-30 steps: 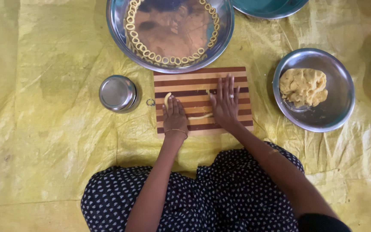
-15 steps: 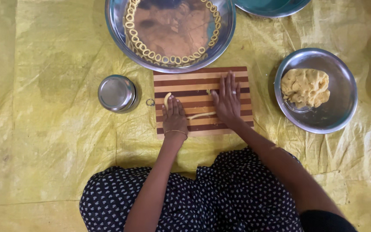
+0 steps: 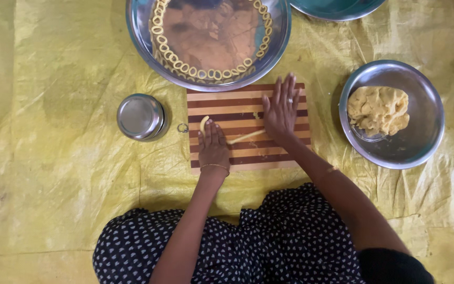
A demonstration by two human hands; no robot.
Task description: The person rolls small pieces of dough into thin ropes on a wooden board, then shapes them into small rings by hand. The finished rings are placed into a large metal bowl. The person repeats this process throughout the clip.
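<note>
A striped wooden board [image 3: 248, 105] lies matt on crinkled yellow plastic sheeting [image 3: 53, 173] beside glossy metal bowls [image 3: 421, 142].

**One head camera, looking straight down**

The single view looks steeply down from the seated person's head. The lap fills the bottom edge, the striped board [image 3: 248, 126] sits centre at arm's reach, and the big tray [image 3: 137, 31] is cut off at the top.

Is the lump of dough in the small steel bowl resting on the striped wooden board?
No, the dough lump sits in the bowl, right of the board.
</note>
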